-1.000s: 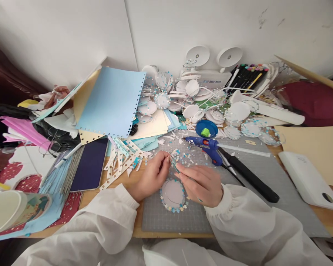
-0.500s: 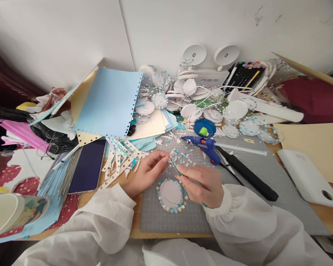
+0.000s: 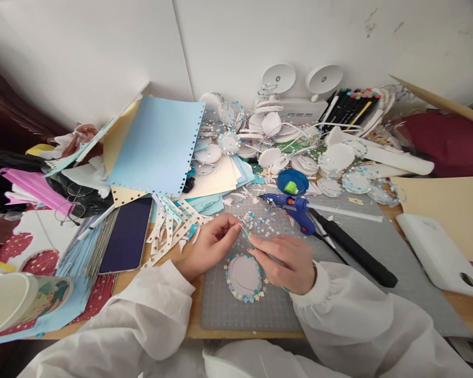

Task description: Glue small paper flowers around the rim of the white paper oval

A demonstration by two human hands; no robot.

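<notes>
My right hand (image 3: pixel 286 262) is closed around thin teal tweezers (image 3: pixel 247 238), their tips pointing up and left. At those tips the fingers of my left hand (image 3: pixel 218 239) are pinched together; whatever they hold is too small to make out. Below my hands, a white disc (image 3: pixel 244 274) edged with blue and cream paper stars lies on the grey cutting mat (image 3: pixel 236 317). A loose scatter of tiny paper stars (image 3: pixel 258 221) covers the mat just beyond my fingertips.
Right of the stars lie a blue glue gun (image 3: pixel 294 207), a blue dish (image 3: pixel 287 181) and a black stick-shaped object (image 3: pixel 355 247). A phone (image 3: pixel 126 236) and a paper cup (image 3: pixel 27 299) are on the left. White discs (image 3: pixel 337 157) with starry strings pile up at the back.
The view has shifted slightly, so everything sits a little further right. My hands stay together at the tweezers' tips, with only a slight movement of the right hand.
</notes>
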